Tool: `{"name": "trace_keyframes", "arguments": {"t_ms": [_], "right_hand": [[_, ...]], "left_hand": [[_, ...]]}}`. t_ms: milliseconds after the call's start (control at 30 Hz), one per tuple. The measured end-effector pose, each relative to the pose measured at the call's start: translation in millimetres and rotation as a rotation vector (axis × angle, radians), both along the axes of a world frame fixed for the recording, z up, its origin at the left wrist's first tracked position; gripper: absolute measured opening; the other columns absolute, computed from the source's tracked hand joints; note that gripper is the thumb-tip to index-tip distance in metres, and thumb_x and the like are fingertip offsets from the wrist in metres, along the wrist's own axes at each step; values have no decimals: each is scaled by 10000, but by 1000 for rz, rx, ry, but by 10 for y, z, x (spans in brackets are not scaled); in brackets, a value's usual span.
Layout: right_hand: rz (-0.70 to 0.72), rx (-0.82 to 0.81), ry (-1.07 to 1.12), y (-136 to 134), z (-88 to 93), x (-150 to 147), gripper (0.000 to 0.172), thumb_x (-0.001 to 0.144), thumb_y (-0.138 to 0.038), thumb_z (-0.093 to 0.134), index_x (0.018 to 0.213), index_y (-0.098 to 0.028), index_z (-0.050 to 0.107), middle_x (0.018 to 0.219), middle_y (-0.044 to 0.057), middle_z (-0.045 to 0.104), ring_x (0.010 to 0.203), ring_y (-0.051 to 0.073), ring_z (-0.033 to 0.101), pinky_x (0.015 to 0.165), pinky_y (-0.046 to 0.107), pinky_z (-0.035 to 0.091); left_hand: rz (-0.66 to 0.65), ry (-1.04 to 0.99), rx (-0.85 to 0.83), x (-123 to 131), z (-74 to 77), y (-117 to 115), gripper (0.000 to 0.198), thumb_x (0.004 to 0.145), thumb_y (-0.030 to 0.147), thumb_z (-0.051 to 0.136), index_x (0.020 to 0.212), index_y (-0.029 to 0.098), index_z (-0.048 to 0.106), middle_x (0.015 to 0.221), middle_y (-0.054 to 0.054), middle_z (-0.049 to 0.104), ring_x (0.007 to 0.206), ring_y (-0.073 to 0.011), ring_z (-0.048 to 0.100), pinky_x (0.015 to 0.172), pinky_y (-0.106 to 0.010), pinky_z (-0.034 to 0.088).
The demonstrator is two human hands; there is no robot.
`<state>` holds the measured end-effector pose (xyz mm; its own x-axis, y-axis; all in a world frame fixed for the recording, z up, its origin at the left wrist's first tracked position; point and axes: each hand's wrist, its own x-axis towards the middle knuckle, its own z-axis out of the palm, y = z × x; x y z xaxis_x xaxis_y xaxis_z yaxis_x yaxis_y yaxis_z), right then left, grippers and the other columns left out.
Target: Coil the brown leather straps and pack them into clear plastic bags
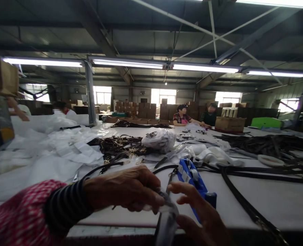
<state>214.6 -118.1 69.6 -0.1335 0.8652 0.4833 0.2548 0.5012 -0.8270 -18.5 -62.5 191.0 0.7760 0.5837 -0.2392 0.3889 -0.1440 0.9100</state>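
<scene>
My left hand (131, 189), in a pink checked sleeve with a dark striped cuff, is closed on a dark strap wrapped in clear plastic (168, 212). The wrapped end hangs down past the table's front edge. Close on its right is my right hand (200, 212), thumb and fingers apart. Its thumb is beside the plastic; whether it touches I cannot tell. Just behind the right hand stands a blue tape dispenser (192, 176) with a roll in it. A dark strap with a metal clip (110, 164) lies behind my left hand.
White sheets and plastic bags (72, 147) cover the left of the table. Dark straps with gold clips (126, 147) lie mid-table. More black straps (274, 145) are heaped right, near a cardboard box (229, 124). Two people (183, 116) sit across; others are at far left.
</scene>
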Motion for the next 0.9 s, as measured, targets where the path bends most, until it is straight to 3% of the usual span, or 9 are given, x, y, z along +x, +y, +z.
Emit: {"name": "trace_keyframes", "arguments": {"t_ms": [67, 133, 200, 300, 433, 600, 700, 800, 900], "right_hand": [[229, -189, 128, 140, 34, -142, 404, 904, -605, 676, 1015, -219, 710, 834, 49, 711, 667, 164, 607, 591, 245, 478], [426, -358, 251, 255, 53, -230, 442, 896, -615, 673, 809, -183, 630, 583, -27, 527, 493, 91, 407, 473, 210, 316], [440, -415, 327, 321, 52, -236, 472, 855, -573, 741, 696, -181, 534, 531, -79, 365, 474, 58, 259, 454, 212, 187], [359, -413, 288, 356, 23, -148, 496, 832, -522, 781, 639, -185, 473, 572, -87, 286, 514, 61, 206, 473, 232, 153], [321, -437, 182, 411, -31, -56, 427, 819, -520, 778, 691, -168, 572, 603, -70, 356, 551, 79, 261, 510, 239, 206], [259, -410, 148, 573, -81, -12, 412, 729, -430, 853, 1045, -207, 713, 869, 18, 692, 795, 190, 606, 703, 275, 435], [256, -330, 69, 659, -85, 8, 413, 691, -386, 887, 1041, -219, 745, 907, 26, 708, 869, 226, 636, 755, 303, 474], [255, -303, 4, 691, -70, -6, 415, 677, -398, 909, 1029, -231, 766, 845, 9, 698, 754, 195, 607, 662, 286, 458], [231, -229, -36, 691, -50, -61, 357, 727, -414, 886, 1033, -257, 788, 903, 11, 699, 809, 202, 613, 700, 288, 460]], "left_hand": [[-81, 98, 100, -14, 76, 69, 264, 867, 367, 737, 726, 163, 647, 573, 53, 472, 499, -80, 389, 464, -191, 298], [-114, 180, 171, -89, 125, 140, 296, 894, 394, 712, 716, 172, 627, 579, 50, 483, 508, -85, 406, 474, -189, 320], [-98, 215, 169, -207, 119, 217, 317, 915, 430, 675, 733, 173, 641, 568, 40, 509, 497, -92, 420, 475, -195, 337], [-48, 191, 97, -402, -3, 308, 335, 912, 463, 666, 789, 155, 707, 564, 25, 540, 496, -97, 448, 493, -198, 365], [24, 162, -19, -599, -255, 335, 373, 861, 528, 717, 835, 157, 745, 588, 4, 612, 485, -94, 482, 493, -189, 382], [91, 83, -121, -763, -503, 279, 410, 787, 567, 782, 885, 169, 753, 612, 6, 644, 499, -101, 521, 519, -190, 423], [118, 45, -140, -837, -595, 234, 405, 801, 570, 757, 864, 171, 723, 681, -18, 683, 545, -123, 569, 545, -212, 435], [147, 22, -63, -885, -600, 160, 371, 855, 545, 704, 885, 175, 701, 700, 3, 644, 573, -118, 521, 567, -221, 403], [211, 105, 182, -875, -524, 22, 311, 852, 489, 739, 970, 206, 691, 736, 43, 573, 656, -128, 488, 592, -223, 362]]}}
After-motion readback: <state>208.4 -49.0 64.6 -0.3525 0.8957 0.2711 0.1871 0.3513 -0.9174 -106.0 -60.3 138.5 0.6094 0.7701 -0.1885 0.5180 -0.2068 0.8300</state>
